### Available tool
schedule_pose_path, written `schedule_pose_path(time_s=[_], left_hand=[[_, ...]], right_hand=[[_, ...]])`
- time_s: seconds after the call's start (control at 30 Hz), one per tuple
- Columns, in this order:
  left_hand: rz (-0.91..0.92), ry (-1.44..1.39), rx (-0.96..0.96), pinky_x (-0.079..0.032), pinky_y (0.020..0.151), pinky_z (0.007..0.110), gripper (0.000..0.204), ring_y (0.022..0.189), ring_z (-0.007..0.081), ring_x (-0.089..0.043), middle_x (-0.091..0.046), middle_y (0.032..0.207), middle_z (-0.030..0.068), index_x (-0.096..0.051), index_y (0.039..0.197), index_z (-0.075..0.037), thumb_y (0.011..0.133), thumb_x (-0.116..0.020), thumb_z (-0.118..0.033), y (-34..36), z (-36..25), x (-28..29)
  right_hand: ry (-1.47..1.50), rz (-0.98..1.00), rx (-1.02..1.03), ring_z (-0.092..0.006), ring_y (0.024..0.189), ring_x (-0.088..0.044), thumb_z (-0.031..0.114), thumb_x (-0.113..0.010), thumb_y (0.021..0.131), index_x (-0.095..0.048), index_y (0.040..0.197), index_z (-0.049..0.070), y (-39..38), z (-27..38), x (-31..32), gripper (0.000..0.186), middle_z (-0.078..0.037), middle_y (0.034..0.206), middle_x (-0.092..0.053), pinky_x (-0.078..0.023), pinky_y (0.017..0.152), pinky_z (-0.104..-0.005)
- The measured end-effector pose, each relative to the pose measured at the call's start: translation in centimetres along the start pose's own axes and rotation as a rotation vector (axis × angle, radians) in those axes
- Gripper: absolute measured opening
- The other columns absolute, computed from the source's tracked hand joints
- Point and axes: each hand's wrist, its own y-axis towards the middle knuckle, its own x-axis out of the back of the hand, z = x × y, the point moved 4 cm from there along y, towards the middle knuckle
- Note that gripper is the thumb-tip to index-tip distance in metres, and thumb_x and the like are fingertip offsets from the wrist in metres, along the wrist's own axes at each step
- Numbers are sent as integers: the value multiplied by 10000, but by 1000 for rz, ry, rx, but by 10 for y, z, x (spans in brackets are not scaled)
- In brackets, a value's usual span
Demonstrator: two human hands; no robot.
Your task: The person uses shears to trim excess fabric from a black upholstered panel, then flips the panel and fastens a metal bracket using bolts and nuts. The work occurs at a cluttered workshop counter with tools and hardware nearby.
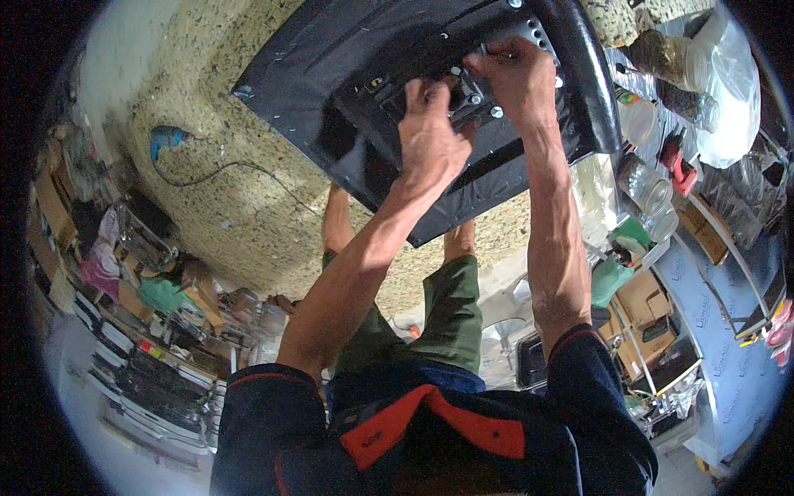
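Observation:
A black upholstered panel (331,62) lies in front of me, with staples dotted over its dark cover. Dark metal fittings sit in its middle, and silver bolts (496,112) stick up around them. My left hand (432,140) is over these fittings, fingers curled down; whatever lies under the fingertips is hidden. Slightly farther off and to the right, my right hand (523,83) is closed in a pinch close to the bolts. What it pinches is too small to make out. A metal strip with a row of holes (538,35) shows just beyond the right hand.
Speckled foam sheeting (223,207) spreads under the panel. A blue power tool (168,140) rests on it at the left, its cable trailing toward my legs. Clear plastic jars (645,183) and a red-handled tool (680,169) stand at the right. Cardboard boxes (643,310) are lower right.

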Motion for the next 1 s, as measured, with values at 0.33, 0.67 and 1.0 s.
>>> schedule_pose_path(time_s=[0.33,0.67,1.0], left_hand=[[51,-16,-26,-634,732,507,498,896,453,-719,-549,1196,229,-685,1248,-52,774,-830,-13,9,33,-18],[71,-2,-79,-643,713,513,408,802,444,-734,-581,1152,269,-644,1065,19,712,-845,-19,15,25,-12],[89,-10,-59,-640,678,513,385,749,440,-732,-553,1240,311,-643,1070,15,737,-826,-46,15,27,-12]], right_hand=[[-69,25,222,-203,758,-801,120,-791,937,-765,1190,-33,33,11,-37,297,-189,914,-805,-622,663,-323],[-207,42,409,-239,747,-796,129,-735,968,-796,1151,13,45,6,-45,225,-193,847,-791,-620,716,-372],[-422,-6,514,-402,930,-774,67,-723,920,-791,1077,-10,40,25,-60,188,-215,994,-785,-615,845,-446]])
